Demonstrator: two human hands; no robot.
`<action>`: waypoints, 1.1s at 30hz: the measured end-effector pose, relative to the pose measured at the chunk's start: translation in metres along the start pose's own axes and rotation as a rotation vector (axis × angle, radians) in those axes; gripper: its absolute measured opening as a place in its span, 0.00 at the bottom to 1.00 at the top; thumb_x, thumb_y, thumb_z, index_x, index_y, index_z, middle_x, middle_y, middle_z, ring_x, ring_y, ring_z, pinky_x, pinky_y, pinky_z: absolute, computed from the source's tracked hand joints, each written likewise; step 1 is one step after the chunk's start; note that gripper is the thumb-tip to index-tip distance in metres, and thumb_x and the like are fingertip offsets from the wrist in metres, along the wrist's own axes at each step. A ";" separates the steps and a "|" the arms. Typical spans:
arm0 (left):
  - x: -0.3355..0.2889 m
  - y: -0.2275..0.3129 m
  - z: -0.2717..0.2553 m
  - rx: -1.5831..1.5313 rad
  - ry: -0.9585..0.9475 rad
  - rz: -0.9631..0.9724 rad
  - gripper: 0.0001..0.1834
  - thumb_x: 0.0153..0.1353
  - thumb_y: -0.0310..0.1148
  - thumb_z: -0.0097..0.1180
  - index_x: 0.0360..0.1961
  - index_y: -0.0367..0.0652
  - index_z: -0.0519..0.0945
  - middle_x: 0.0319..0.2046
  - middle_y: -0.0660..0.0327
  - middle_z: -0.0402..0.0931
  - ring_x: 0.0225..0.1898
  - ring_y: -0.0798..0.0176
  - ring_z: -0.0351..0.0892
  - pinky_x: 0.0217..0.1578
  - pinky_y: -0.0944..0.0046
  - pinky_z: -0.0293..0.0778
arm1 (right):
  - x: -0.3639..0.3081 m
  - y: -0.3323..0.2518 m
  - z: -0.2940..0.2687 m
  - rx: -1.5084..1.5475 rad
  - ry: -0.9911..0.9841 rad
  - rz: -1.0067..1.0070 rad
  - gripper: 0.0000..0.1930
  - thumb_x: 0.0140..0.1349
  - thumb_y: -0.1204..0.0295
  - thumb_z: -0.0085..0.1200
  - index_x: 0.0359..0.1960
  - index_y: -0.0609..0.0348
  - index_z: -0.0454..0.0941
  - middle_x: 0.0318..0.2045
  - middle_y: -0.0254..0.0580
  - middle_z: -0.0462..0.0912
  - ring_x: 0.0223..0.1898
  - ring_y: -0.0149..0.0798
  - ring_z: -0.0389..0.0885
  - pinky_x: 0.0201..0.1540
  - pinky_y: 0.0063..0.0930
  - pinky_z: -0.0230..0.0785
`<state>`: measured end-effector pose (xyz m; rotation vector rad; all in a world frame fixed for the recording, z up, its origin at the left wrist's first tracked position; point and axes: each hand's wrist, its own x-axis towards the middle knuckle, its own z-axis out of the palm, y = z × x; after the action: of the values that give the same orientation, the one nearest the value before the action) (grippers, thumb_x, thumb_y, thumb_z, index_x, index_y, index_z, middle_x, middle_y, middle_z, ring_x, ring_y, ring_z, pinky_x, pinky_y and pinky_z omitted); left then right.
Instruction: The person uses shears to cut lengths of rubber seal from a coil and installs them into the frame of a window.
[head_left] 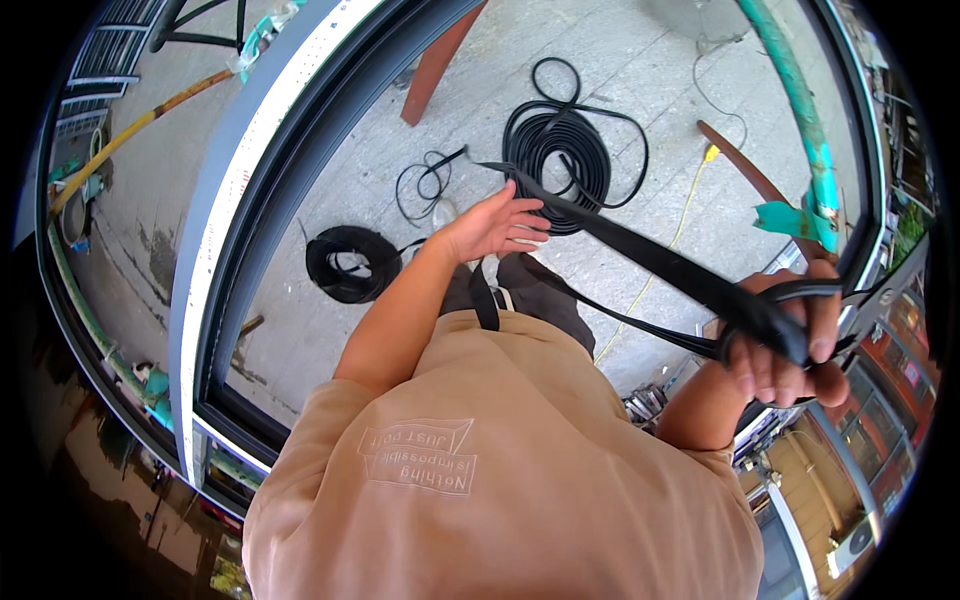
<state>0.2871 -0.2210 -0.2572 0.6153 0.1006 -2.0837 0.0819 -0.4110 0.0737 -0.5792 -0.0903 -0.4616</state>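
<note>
My right hand [785,350], at the right, has its fingers closed around a flat black rubber strip [650,255], part of which loops over the fingers. The strip stretches away to the upper left and passes close by my left hand. A further length of it sags from the right hand toward my lap. With fingers spread and palm partly turned up, my left hand [492,225] is held out in front of me. Its thumb tip is near or touching the strip; I cannot tell which. Beyond it, a large coil of black strip [592,165] lies on the floor.
A smaller black coil [325,268] and a thin tangled black cord [425,185] lie on the concrete. Around me runs a large grey and white frame [255,150]. Reddish-brown legs [440,65], a green pole [797,90] and a yellow cable [680,235] stand or lie beyond.
</note>
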 end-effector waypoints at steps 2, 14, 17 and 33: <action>0.019 0.011 0.031 -0.110 0.022 0.066 0.52 0.74 0.75 0.39 0.77 0.38 0.63 0.70 0.39 0.72 0.68 0.41 0.77 0.68 0.44 0.74 | -0.002 -0.002 0.005 -0.024 -0.122 0.078 0.20 0.57 0.67 0.80 0.43 0.56 0.78 0.25 0.42 0.89 0.26 0.40 0.91 0.37 0.39 0.86; -0.045 0.086 0.011 -0.124 0.349 0.636 0.11 0.82 0.40 0.52 0.53 0.45 0.76 0.36 0.64 0.79 0.41 0.61 0.82 0.51 0.61 0.81 | -0.065 0.001 -0.034 -1.699 0.930 0.218 0.23 0.64 0.56 0.73 0.39 0.62 0.74 0.37 0.52 0.87 0.40 0.45 0.88 0.44 0.45 0.77; -0.077 0.075 0.057 0.200 0.300 0.567 0.11 0.82 0.41 0.52 0.57 0.48 0.74 0.36 0.65 0.80 0.40 0.60 0.85 0.49 0.59 0.82 | -0.053 0.036 -0.062 -1.678 0.873 0.423 0.22 0.66 0.56 0.71 0.47 0.62 0.79 0.38 0.51 0.88 0.40 0.42 0.88 0.44 0.41 0.77; -0.116 0.032 0.156 1.716 0.013 0.296 0.07 0.75 0.28 0.56 0.50 0.42 0.81 0.36 0.56 0.87 0.42 0.52 0.89 0.45 0.54 0.81 | -0.008 0.100 -0.061 -0.391 0.698 0.164 0.26 0.77 0.51 0.59 0.56 0.64 0.74 0.57 0.57 0.86 0.57 0.46 0.88 0.63 0.39 0.79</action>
<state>0.3040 -0.1975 -0.0625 1.4432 -1.7771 -1.4253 0.1167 -0.3673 -0.0294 -0.7708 0.7224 -0.5022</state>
